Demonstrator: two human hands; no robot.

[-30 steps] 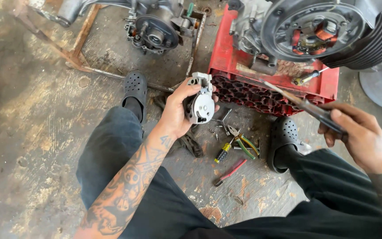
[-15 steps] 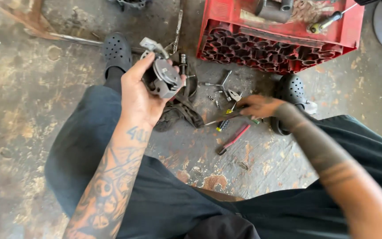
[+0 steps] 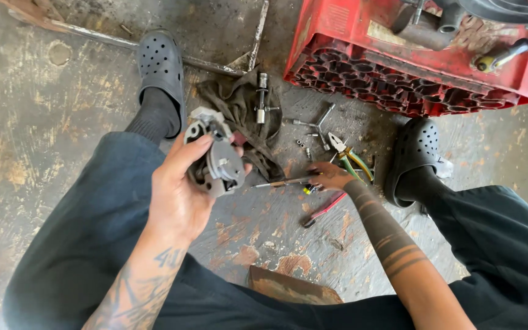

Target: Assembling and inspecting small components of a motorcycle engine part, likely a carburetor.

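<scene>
My left hand (image 3: 181,192) grips a grey metal engine part (image 3: 216,160), a cast housing with round openings, held above my left knee. My right hand (image 3: 330,176) reaches down to the concrete floor between my feet and has its fingers on a thin metal rod-like tool (image 3: 279,182) lying there. Close to that hand lie green-handled pliers (image 3: 352,157), a red-handled tool (image 3: 324,209) and a small yellow-and-black piece. Both my legs in dark trousers frame the spot.
A red plastic crate (image 3: 398,67) stands at the upper right with a screwdriver (image 3: 505,56) and metal parts on it. A dirty rag (image 3: 239,116) with a socket wrench (image 3: 261,98) lies ahead. Black clogs (image 3: 161,67) (image 3: 417,150) sit on both feet. A rusty plate (image 3: 291,287) lies near me.
The view tipped down from the engine to the floor. My right hand, earlier raised holding a tool by the crate, dropped to the tools on the floor. My left hand lowered the part.
</scene>
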